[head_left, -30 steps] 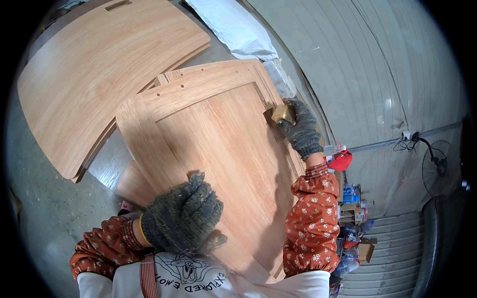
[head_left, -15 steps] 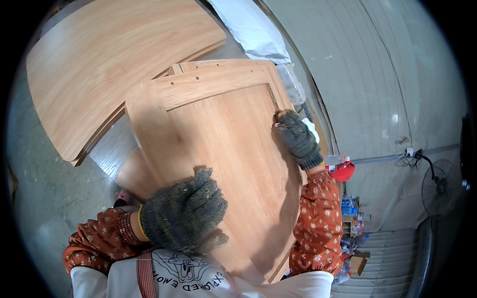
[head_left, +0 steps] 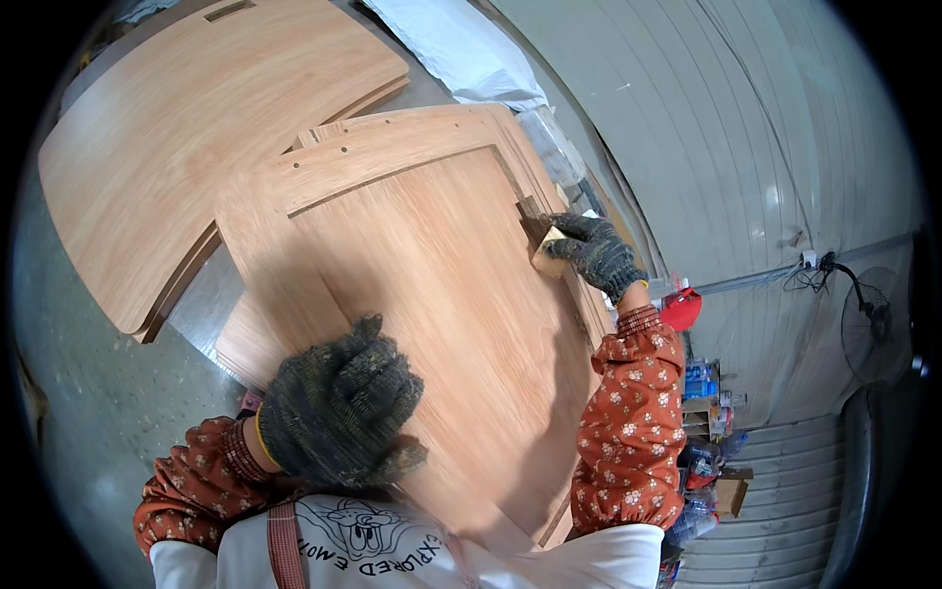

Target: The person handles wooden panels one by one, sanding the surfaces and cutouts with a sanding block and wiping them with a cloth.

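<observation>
A light wood-grain panel with a curved far edge lies in front of me. A grooved line frames its middle, and several small dark holes run along its far border. My right hand, in a dark knitted glove, grips a small pale-yellow block at the panel's right side, by the groove. The block's lower face is hidden, and whether it touches the wood I cannot tell. My left hand, gloved the same way, rests flat on the near left part of the panel with its fingers stretched out.
Another large curved wooden panel lies at the far left, partly under the first. White sheeting lies beyond. Along the right stand a pale wall, a black fan, a red object and several plastic bottles.
My right hand has turned, and the pale-yellow block in it now shows. My left hand stays on the panel. The whole scene has shifted slightly to the left in view.
</observation>
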### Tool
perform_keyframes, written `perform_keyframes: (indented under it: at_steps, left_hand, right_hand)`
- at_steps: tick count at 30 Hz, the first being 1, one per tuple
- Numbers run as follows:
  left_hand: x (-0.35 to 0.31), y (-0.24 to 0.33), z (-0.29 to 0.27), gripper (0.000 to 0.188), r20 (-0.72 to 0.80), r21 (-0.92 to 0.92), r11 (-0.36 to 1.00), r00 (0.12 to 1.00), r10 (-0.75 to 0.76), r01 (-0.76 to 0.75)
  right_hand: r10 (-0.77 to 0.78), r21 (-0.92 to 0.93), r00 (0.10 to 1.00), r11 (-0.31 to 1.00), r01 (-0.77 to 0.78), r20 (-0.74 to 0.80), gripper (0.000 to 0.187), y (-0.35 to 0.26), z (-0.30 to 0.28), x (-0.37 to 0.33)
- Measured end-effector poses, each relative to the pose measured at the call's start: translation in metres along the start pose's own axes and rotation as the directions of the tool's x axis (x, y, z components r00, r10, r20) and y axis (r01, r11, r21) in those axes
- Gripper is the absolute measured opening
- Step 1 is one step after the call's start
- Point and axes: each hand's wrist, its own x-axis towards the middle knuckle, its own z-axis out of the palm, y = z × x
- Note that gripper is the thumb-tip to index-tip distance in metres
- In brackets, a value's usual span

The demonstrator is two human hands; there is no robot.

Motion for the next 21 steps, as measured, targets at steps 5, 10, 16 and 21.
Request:
perform_keyframes:
  at_steps: [5, 10, 16, 21]
  left_hand:
    - [-0.003, -0.003, 0.001, 0.043, -0.014, -0.005, 1.0, 1.0, 0.008, -0.008]
    - [-0.002, -0.003, 0.0, 0.044, -0.011, -0.001, 1.0, 1.0, 0.006, -0.006]
    - [-0.007, -0.004, 0.0, 0.042, -0.038, -0.026, 1.0, 0.999, -0.006, 0.005]
    - [-0.001, -0.005, -0.001, 0.042, -0.017, -0.026, 1.0, 1.0, 0.007, -0.007]
  right_hand:
    - [-0.253, -0.26, 0.959, 0.925, 0.278, 0.125, 0.049, -0.023, -0.014, -0.001]
    - [-0.327, -0.297, 0.936, 0.888, 0.351, 0.128, 0.05, -0.037, -0.007, -0.007]
    - [-0.424, -0.412, 0.85, 0.746, 0.523, 0.313, 0.044, -0.055, -0.009, 0.0]
    - [-0.287, -0.394, 0.93, 0.847, 0.358, 0.228, 0.037, -0.031, -0.003, -0.008]
